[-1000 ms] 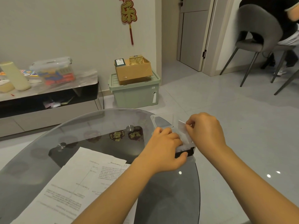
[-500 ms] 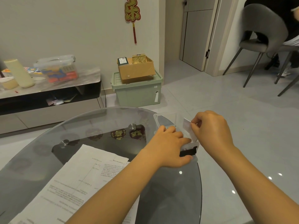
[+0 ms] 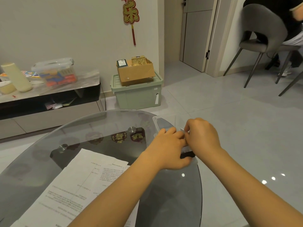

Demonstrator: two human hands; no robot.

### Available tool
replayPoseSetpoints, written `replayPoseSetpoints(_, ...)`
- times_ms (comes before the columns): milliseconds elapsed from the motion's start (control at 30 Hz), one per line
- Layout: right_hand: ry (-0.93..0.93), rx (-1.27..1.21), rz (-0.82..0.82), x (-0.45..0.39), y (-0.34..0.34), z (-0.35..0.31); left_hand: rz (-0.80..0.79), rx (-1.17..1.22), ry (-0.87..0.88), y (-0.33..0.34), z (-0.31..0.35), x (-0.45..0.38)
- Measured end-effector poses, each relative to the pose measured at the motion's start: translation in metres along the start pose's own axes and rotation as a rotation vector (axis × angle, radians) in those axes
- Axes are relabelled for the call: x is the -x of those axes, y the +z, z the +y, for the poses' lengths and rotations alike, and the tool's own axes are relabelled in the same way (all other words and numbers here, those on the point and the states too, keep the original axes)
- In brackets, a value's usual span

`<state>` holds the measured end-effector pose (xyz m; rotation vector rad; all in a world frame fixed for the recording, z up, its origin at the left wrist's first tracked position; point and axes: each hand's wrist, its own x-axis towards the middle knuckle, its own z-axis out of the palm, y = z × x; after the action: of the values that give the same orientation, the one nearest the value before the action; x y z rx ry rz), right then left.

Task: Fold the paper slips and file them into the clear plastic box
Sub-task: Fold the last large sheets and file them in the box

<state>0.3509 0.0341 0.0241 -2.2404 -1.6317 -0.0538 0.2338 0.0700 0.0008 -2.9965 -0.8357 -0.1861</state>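
Box (image 3: 157, 119) right of papers (image 3: 78, 182)

Both hands over clear plastic box (image 3: 161, 119) at glass table (image 3: 98, 126) edge; right hand (image 3: 203, 136) pinches paper slip (image 3: 182, 129).

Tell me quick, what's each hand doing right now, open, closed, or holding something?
Left hand: fingers curled over the clear plastic box, steadying it.
Right hand: pinching a small paper slip over the box.
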Motion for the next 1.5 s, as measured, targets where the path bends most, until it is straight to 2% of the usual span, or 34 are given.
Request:
replayPoseSetpoints(133, 0.016, 0.127, -0.099, -0.003, -0.002, -0.001, 0.026, 0.016, 0.003, 0.001, -0.001, 0.001)
replayPoseSetpoints(300, 0.01, -0.127, -0.279, -0.002, -0.017, 0.016, 0.026, 0.05, -0.008, 0.002, -0.004, 0.001)
replayPoseSetpoints(467, 0.058, -0.411, -0.283, -0.003, -0.018, 0.032, 0.005, 0.058, -0.025, 0.0, -0.004, 0.003)
replayPoseSetpoints(667, 0.07, -0.44, -0.323, -0.005, -0.016, 0.033, -0.09, -0.037, 0.003, -0.004, -0.006, -0.001)
replayPoseSetpoints(833, 0.057, -0.426, -0.327, -0.003, -0.019, 0.034, -0.086, -0.069, -0.018, -0.007, -0.003, 0.003)
replayPoseSetpoints(1100, -0.046, -0.519, -0.186, 0.019, -0.033, 0.021, 0.091, 0.022, -0.173, -0.026, 0.011, 0.042)
replayPoseSetpoints(1300, -0.213, -0.603, -0.224, 0.056, -0.034, -0.005, 0.132, 0.008, -0.305, -0.04, 0.033, 0.102)
replayPoseSetpoints(1500, -0.365, -0.52, -0.351, 0.097, -0.024, -0.034, 0.118, 0.045, -0.501, -0.03, 0.048, 0.166)
